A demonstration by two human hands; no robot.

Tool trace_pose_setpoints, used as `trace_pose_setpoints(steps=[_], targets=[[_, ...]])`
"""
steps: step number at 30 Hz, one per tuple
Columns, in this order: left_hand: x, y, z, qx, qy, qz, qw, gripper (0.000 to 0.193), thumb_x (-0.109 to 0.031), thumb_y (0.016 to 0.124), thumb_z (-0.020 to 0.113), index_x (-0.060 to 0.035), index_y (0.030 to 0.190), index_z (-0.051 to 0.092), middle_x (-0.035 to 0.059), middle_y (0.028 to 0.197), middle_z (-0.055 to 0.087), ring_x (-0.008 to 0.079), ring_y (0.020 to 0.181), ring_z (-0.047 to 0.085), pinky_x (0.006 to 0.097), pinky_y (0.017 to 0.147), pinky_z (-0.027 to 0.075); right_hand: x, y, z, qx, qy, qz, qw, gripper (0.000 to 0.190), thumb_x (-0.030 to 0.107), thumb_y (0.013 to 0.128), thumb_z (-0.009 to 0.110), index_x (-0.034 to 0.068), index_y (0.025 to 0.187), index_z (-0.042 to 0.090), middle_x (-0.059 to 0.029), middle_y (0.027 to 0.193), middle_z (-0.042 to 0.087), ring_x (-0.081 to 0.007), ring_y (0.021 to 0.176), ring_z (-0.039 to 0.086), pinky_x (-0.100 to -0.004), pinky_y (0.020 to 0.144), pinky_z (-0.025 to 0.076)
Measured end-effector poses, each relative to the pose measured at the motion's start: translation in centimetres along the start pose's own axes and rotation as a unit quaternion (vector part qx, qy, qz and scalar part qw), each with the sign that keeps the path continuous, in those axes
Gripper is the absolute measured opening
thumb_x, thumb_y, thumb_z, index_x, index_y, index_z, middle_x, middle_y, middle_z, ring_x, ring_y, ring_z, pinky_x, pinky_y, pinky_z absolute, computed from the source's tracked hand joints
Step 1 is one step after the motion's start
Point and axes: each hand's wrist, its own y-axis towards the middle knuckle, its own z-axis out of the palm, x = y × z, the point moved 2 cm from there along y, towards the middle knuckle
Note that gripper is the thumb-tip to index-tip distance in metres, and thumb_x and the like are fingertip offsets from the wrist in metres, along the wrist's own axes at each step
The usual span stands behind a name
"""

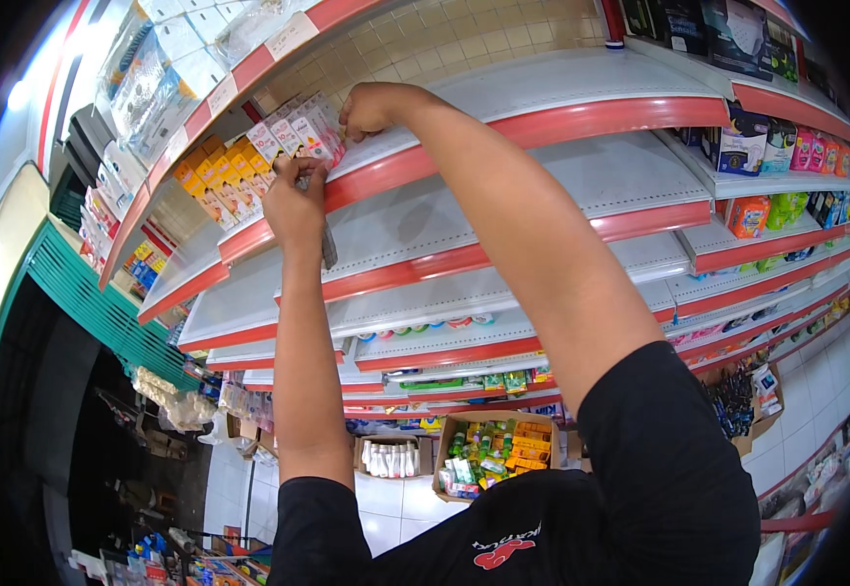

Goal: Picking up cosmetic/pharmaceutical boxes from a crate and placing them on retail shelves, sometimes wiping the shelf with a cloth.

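Observation:
My left hand (297, 192) is at the front edge of the upper shelf (410, 157), its fingers bent in front of the small cartons. A grey strip, perhaps cloth, (329, 247) hangs from its palm beside the wrist. Further back, my right hand (370, 110) reaches over the same shelf with curled fingers, close to the right end of a row of white and pink cartons (300, 132). Whether it grips one is hidden. Left of these stand several yellow-orange cartons (223, 179) in rows, with pictures on their fronts.
Overhead, a red-edged shelf (256, 62) holds plastic-wrapped goods. Packed hygiene products (743, 143) fill shelves at right. On the tiled floor are an open cardboard box (443, 469) of mixed bottles and packets and a smaller box of white bottles (390, 460). A green shutter (102, 293) is at left.

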Motion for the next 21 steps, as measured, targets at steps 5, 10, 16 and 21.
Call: trace_pose_setpoints(steps=[5,10,16,21], targets=[[0.8,-2.4,-4.2,-0.059,-0.063,0.003,0.996,0.019,-0.019,0.091,0.076,-0.0007,0.096,0.074,0.0086,0.086,0.073,0.0177,0.076,0.065,0.0314,0.075,0.051,5.6,-9.4,2.7,-0.210,0.005,-0.109,0.972,0.045,0.022,0.085,0.070,0.004,0.126,0.070,-0.0191,0.121,0.071,-0.0353,0.114,0.068,-0.0396,0.097,0.054],[-7.9,-13.8,-3.6,-0.021,-0.430,-0.040,0.902,0.030,-0.028,0.106,0.059,-0.0013,0.092,0.061,0.0065,0.086,0.060,0.0180,0.081,0.056,0.0334,0.079,0.047,2.6,-29.2,12.4,-0.171,0.190,-0.166,0.952,0.125,0.056,0.070,0.088,-0.002,0.159,0.022,-0.0308,0.156,0.039,-0.0417,0.146,0.039,-0.0433,0.117,0.037],[-12.4,-37.0,4.6,0.185,-0.549,-0.451,0.678,0.035,-0.036,0.107,0.056,-0.0058,0.088,0.055,0.0035,0.080,0.056,0.0130,0.073,0.054,0.0294,0.073,0.049,-7.7,-46.1,30.1,-0.141,0.340,0.142,0.919,0.098,0.045,0.077,0.088,-0.001,0.150,0.043,-0.0252,0.121,0.068,-0.0326,0.109,0.069,-0.0405,0.096,0.051],[-14.4,-51.9,10.6,0.426,-0.489,-0.502,0.573,0.030,-0.030,0.105,0.061,0.0000,0.108,0.065,0.0037,0.085,0.063,0.0122,0.077,0.060,0.0251,0.074,0.050,-13.3,-58.3,38.2,-0.090,0.364,0.312,0.873,0.049,0.027,0.085,0.078,0.002,0.125,0.065,-0.0195,0.108,0.072,-0.0265,0.103,0.070,-0.0417,0.093,0.053]])
